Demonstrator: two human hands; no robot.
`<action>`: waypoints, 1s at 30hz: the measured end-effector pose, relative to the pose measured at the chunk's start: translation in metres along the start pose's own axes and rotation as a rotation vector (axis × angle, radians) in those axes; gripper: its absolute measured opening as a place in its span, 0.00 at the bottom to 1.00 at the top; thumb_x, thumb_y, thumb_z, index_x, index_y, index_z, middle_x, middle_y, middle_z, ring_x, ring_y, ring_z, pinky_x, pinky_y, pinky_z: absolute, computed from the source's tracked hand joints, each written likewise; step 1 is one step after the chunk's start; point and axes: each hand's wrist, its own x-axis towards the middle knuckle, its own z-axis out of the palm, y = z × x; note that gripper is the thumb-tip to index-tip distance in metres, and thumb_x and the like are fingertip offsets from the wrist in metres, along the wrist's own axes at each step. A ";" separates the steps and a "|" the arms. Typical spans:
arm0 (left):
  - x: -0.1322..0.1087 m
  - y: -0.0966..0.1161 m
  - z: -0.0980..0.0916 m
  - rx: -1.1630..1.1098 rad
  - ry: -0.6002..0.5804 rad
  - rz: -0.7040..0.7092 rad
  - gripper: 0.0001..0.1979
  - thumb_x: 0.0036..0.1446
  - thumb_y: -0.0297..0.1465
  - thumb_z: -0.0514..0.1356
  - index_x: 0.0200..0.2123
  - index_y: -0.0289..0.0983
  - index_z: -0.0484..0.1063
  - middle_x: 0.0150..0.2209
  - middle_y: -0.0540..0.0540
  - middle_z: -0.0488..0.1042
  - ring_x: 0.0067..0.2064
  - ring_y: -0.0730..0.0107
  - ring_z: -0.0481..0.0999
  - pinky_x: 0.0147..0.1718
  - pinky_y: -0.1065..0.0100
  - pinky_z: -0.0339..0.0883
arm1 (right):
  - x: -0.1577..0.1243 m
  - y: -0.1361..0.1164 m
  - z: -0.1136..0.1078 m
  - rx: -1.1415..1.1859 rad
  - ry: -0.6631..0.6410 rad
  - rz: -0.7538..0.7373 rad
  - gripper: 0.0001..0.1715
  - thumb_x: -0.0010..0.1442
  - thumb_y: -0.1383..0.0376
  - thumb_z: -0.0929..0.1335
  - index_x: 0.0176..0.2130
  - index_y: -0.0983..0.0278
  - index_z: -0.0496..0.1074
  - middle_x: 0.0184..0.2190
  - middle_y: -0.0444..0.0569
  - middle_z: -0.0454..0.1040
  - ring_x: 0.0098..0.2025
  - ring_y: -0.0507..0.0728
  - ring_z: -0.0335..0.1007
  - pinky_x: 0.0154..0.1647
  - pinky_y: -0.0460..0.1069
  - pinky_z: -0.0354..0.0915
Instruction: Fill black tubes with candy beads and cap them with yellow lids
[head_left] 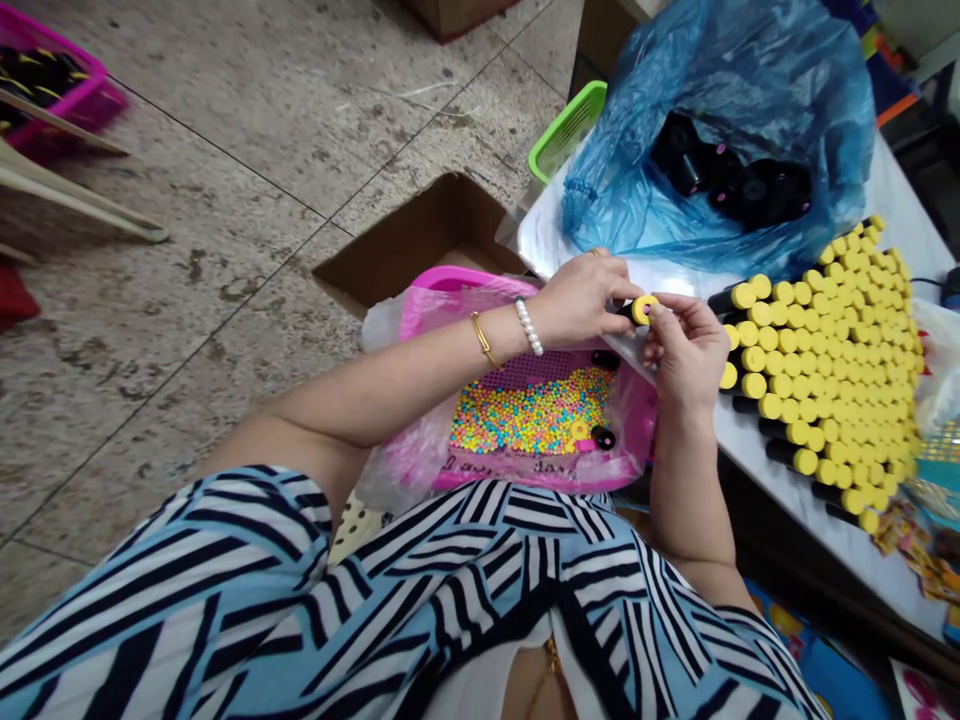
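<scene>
1. A black tube (624, 313) is clamped by the left hand (577, 298), fingers together around it.
2. A yellow cap (643, 310) is pinched against the tube's end by the right hand (686, 355).
3. Rows of capped tubes (825, 370) lie finished right of the fingers; black pieces (727, 170) are left in a blue bag (787, 90) beyond them.

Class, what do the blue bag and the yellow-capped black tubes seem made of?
The blue bag looks like thin glossy plastic film, creased and see-through. The yellow-capped black tubes seem smooth moulded plastic with a soft sheen, probably.
</scene>
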 end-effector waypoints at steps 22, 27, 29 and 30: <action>0.003 0.002 0.004 0.023 -0.002 -0.022 0.10 0.54 0.33 0.70 0.39 0.37 0.80 0.33 0.48 0.78 0.38 0.64 0.73 0.46 0.61 0.63 | -0.003 0.004 0.005 0.058 0.114 -0.034 0.16 0.66 0.50 0.71 0.42 0.59 0.70 0.24 0.38 0.70 0.21 0.49 0.68 0.23 0.46 0.66; 0.003 0.002 0.004 0.026 0.018 -0.013 0.08 0.54 0.33 0.69 0.38 0.37 0.80 0.33 0.48 0.78 0.37 0.65 0.73 0.46 0.61 0.63 | -0.001 0.003 0.004 0.013 0.061 0.018 0.16 0.64 0.50 0.72 0.40 0.60 0.70 0.24 0.39 0.70 0.19 0.48 0.64 0.19 0.45 0.63; 0.003 0.002 0.004 0.020 0.013 -0.017 0.08 0.54 0.33 0.69 0.38 0.37 0.81 0.33 0.48 0.78 0.38 0.64 0.74 0.46 0.61 0.63 | -0.002 0.002 0.004 0.019 0.072 0.020 0.16 0.64 0.52 0.73 0.39 0.60 0.70 0.25 0.39 0.71 0.18 0.47 0.64 0.19 0.45 0.62; 0.003 0.003 0.004 0.016 0.008 -0.020 0.09 0.55 0.33 0.70 0.38 0.37 0.81 0.33 0.48 0.78 0.38 0.64 0.74 0.46 0.61 0.63 | -0.002 0.001 0.004 0.023 0.076 0.012 0.15 0.64 0.53 0.73 0.39 0.60 0.70 0.26 0.40 0.72 0.19 0.47 0.64 0.19 0.45 0.63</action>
